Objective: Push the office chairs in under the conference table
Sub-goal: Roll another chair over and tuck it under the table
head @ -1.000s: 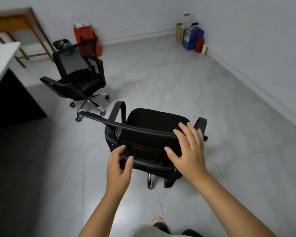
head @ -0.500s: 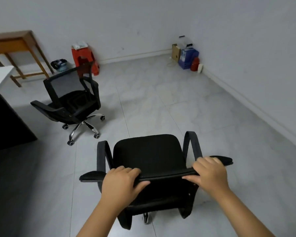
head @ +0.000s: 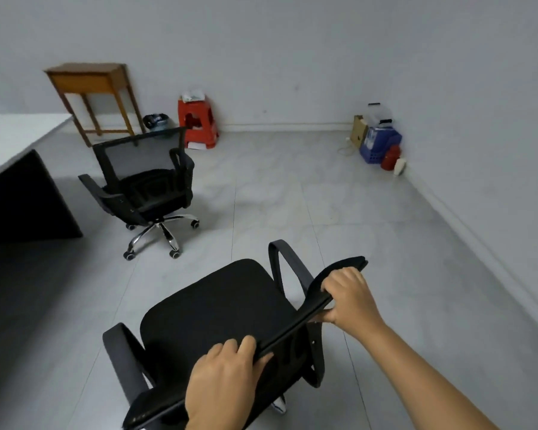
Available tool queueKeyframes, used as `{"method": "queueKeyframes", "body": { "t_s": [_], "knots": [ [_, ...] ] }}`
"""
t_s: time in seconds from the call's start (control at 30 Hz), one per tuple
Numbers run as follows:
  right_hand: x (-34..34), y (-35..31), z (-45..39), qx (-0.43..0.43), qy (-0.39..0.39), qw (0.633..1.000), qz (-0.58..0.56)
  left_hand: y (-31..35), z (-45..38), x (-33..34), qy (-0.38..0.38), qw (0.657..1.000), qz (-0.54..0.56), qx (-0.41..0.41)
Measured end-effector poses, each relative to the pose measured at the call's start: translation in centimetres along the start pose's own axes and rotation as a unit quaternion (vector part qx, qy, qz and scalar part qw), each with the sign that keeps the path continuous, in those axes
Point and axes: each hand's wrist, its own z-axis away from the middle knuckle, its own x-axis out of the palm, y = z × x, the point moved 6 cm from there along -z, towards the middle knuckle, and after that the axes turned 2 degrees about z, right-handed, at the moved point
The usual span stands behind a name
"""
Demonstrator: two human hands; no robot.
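A black office chair point(head: 212, 308) stands right in front of me, its seat facing away and to the left. My left hand point(head: 224, 383) grips the top edge of its backrest near the lower end. My right hand point(head: 348, 297) grips the same edge near its upper right end. A second black office chair point(head: 146, 184) with a mesh back and chrome base stands further off at the left. The conference table point(head: 16, 141), white-topped with a black side panel, fills the left edge.
A wooden side table point(head: 90, 88) stands against the far wall, with a bin point(head: 156, 122) and a red plastic stool point(head: 198, 122) beside it. A blue crate point(head: 379, 144), cardboard and bottles sit in the far right corner. Grey tiled floor lies between.
The near chair has swung round so its back runs diagonally, and both hands have stayed on its top edge. My view has turned left and lifted, showing more of the table and far wall.
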Motion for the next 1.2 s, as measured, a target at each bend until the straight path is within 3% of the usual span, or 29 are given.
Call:
{"method": "queueKeyframes", "body": {
  "t_s": [0.13, 0.3, 0.47, 0.67, 0.8, 0.97, 1.2],
  "knots": [
    [0.2, 2.3, -1.4, -0.093, 0.024, 0.995, -0.016, 2.3, -0.1, 0.7, 0.03, 0.997, -0.001, -0.066],
    [1.6, 5.4, -3.9, -0.166, 0.045, 0.984, -0.036, 4.2, -2.5, 1.2, -0.025, 0.988, -0.039, -0.144],
    [3.5, 11.5, -8.1, -0.188, 0.049, 0.977, -0.091, 7.0, -9.0, 3.3, -0.045, 0.982, -0.103, -0.152],
    [7.6, 15.2, -13.8, -0.265, 0.007, 0.959, -0.101, 10.3, -13.5, 6.0, 0.038, 0.965, -0.12, -0.229],
    [9.6, 16.6, -17.2, -0.325, -0.01, 0.937, -0.124, 13.0, -15.8, 7.6, 0.056, 0.946, -0.15, -0.282],
    [11.3, 17.4, -20.0, -0.394, 0.015, 0.901, -0.181, 14.5, -18.4, 9.0, 0.027, 0.915, -0.191, -0.354],
    [12.3, 18.8, -21.5, -0.513, 0.015, 0.827, -0.23, 18.9, -20.1, 11.1, 0.049, 0.839, -0.282, -0.464]
  ]
}}
